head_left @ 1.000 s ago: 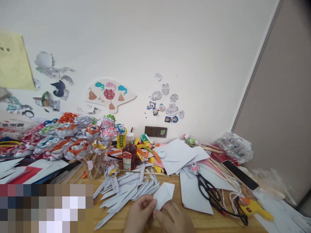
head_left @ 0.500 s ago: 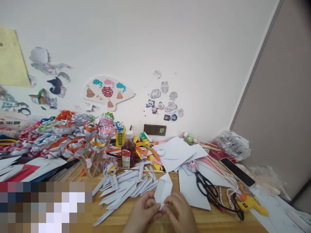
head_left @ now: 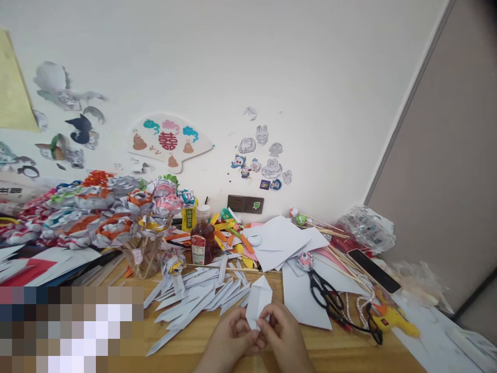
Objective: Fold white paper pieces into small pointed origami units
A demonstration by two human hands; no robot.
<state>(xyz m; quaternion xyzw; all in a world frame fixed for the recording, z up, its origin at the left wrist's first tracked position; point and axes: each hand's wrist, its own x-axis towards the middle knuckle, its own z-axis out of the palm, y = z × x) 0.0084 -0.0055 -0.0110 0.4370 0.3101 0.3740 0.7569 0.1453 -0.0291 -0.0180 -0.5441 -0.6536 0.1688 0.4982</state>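
A folded white sheet of paper (head_left: 259, 300) stands up between my two hands, its pointed tip away from me and a crease down its length. My left hand (head_left: 235, 336) pinches its lower left edge, fingers curled. Closed on the lower right edge is my right hand (head_left: 281, 331), its thumb close to the left thumb near the bottom. The paper's lowest part is partly hidden by my fingers. Just left of the hands lies a spread of narrow folded white paper strips (head_left: 194, 300).
Black-handled scissors (head_left: 328, 298) and a yellow glue gun (head_left: 394, 321) lie at right, near a phone (head_left: 375, 270). White sheets (head_left: 281, 238) lie behind. A bottle of dark red liquid (head_left: 202, 238) stands beside a holder of paper flowers (head_left: 143, 254). The table's lower left is pixelated.
My right hand has shifted up along the paper's right edge, and its fingers now cover more of it. The whole view has moved slightly.
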